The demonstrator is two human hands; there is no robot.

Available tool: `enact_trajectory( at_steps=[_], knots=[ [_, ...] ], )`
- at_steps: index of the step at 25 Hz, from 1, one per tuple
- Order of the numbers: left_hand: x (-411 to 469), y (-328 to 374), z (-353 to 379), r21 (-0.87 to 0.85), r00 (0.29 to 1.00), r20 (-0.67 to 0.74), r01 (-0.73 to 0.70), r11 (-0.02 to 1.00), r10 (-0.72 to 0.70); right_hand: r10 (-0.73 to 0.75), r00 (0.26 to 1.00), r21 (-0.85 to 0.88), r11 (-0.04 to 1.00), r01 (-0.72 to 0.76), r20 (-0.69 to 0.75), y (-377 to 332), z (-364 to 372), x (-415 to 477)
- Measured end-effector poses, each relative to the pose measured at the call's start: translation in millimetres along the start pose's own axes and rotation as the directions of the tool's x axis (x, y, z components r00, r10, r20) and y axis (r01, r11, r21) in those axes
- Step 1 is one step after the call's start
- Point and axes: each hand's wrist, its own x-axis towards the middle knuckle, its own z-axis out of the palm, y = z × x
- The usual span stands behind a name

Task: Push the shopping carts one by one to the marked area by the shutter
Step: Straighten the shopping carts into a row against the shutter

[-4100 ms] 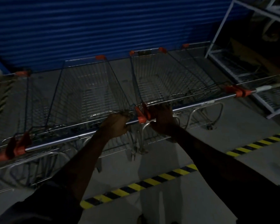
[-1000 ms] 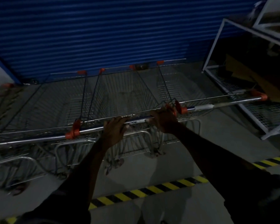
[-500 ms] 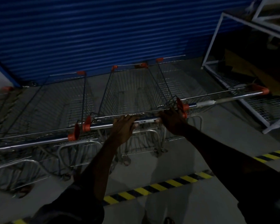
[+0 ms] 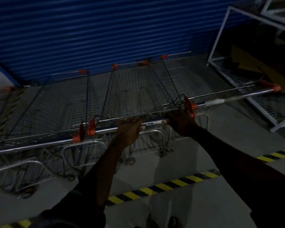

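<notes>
A wire shopping cart with orange corner caps stands in front of me, its nose near the blue shutter. My left hand and my right hand both grip its chrome handle bar. A second cart stands close on its left and a third cart on its right, their handles almost in line. A yellow-and-black striped floor line runs behind the carts, under my arms.
A white metal rack frame with wire shelves stands at the right, close to the right cart. Another orange-capped cart corner shows at the far left. The grey floor is dim.
The cart I hold has rolled forward toward the shutter and slid a little right between its neighbours. Both hands kept their grip on the handle.
</notes>
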Motion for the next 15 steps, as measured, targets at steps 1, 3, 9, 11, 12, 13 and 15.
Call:
enact_trajectory(
  at_steps=[1,3,9,11,12,13,15],
  knots=[
    [0,0,0,0.001,1.0,-0.002,-0.003,1.0,0.003,0.005,1.0,0.007,1.0,-0.005,-0.001,-1,0,-1],
    [-2,-1,-1,0.006,1.0,-0.002,-0.004,1.0,0.004,0.003,1.0,0.021,1.0,-0.003,-0.013,-4,1,-1],
    [-13,-4,-7,-0.01,0.998,-0.031,-0.052,0.999,0.052,0.005,1.0,0.014,1.0,-0.005,0.005,-14,2,-5],
    [-15,-1,-8,-0.01,0.997,-0.049,-0.056,0.998,0.056,0.019,1.0,0.034,0.999,-0.02,0.009,-15,0,-7],
    [-17,0,-9,-0.011,0.997,-0.055,-0.059,0.998,0.059,0.023,1.0,0.046,0.999,-0.023,0.001,-16,0,-8],
    [-18,0,-10,-0.013,0.997,-0.055,-0.062,0.998,0.061,0.024,1.0,0.051,0.998,-0.023,-0.006,-16,0,-9],
    [-18,-1,-10,-0.019,0.997,-0.035,-0.064,0.998,0.063,0.027,1.0,0.06,0.998,-0.027,-0.001,-17,0,-11]
  ],
)
